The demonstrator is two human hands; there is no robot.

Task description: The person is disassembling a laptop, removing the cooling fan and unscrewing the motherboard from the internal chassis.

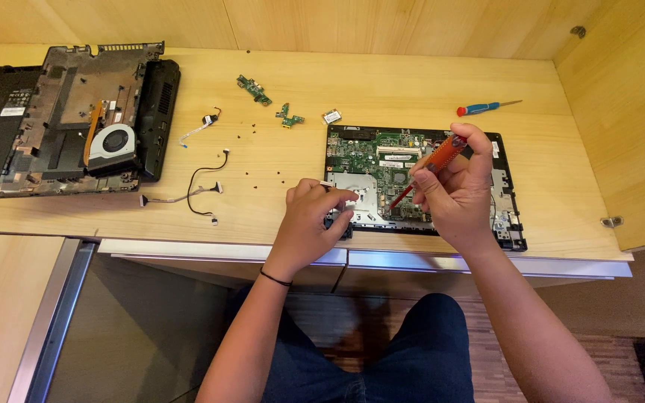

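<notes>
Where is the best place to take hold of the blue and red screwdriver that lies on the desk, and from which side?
Probably grip the blue screwdriver by its thick handle, its left part, coming from above. It lies flat on the wooden desk with bare wood around it, the thin shaft pointing right. The right hand, already holding the red screwdriver, is nearest.

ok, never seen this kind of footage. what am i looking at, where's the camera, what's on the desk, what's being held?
One picture, from a camera on a person's head, looking down at their own bare hands; there is no robot. The right hand holds a red-handled screwdriver, tip down on a green circuit board in a black laptop base. The left hand rests fingers on that base's near edge. On the wooden desk lie a second opened laptop shell with a fan, two small green boards, loose cables, scattered screws, and a blue-handled screwdriver.
</notes>
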